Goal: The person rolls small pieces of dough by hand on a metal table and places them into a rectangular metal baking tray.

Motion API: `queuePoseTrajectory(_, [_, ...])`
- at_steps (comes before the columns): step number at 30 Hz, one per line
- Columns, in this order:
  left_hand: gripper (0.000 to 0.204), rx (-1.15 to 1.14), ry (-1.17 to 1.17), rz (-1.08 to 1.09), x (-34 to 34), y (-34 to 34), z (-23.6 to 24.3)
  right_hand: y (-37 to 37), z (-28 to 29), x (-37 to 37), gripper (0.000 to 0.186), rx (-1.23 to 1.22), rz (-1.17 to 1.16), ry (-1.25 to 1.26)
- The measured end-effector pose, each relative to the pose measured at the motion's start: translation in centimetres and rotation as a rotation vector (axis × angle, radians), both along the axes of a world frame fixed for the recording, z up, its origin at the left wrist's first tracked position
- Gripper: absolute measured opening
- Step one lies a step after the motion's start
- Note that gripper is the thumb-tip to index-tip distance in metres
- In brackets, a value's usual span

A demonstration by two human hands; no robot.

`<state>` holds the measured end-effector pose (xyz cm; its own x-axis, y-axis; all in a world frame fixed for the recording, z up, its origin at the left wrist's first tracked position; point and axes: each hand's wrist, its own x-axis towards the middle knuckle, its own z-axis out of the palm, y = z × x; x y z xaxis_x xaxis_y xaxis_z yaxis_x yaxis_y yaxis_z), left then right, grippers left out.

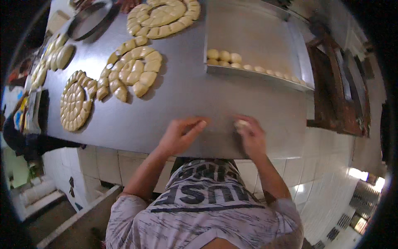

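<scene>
My left hand is over the near part of the steel table, fingers extended and holding nothing. My right hand, a little blurred, is closed on a small pale dough piece to the right of it. Beyond my hands at the right, a square metal tray holds several smooth dough balls along its near side and left corner. Cut dough lies in rounds and loose pieces at the left, middle and far middle.
A dark round pan is at the back left, near more dough pieces. A dark rack stands beside the table's right end. Another person in dark clothing is at the far left, near concrete basins.
</scene>
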<state>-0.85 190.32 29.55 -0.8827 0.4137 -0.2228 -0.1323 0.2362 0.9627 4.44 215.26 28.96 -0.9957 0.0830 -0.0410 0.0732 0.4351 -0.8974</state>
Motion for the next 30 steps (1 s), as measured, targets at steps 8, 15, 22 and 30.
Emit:
queuePoseTrajectory(8, [0.056,-1.003,0.889,0.506,-9.7,-8.1,-5.7,9.3,-3.8,-7.0,0.033,0.935,-0.441,0.21])
queuePoseTrajectory(15, [0.036,-0.491,0.182,0.444,-4.2,-5.0,-2.7,15.2,-4.7,-4.0,0.021,0.947,-0.415,0.314])
queuePoseTrajectory(22, [0.011,0.065,-0.117,0.296,-0.3,4.5,0.7,13.3,-5.3,-2.5,0.023,0.578,-0.079,0.528])
queuePoseTrajectory(30, [0.018,0.132,-0.114,0.396,-1.3,2.9,-0.7,14.5,-3.2,-1.9,0.018,0.706,-0.182,0.383])
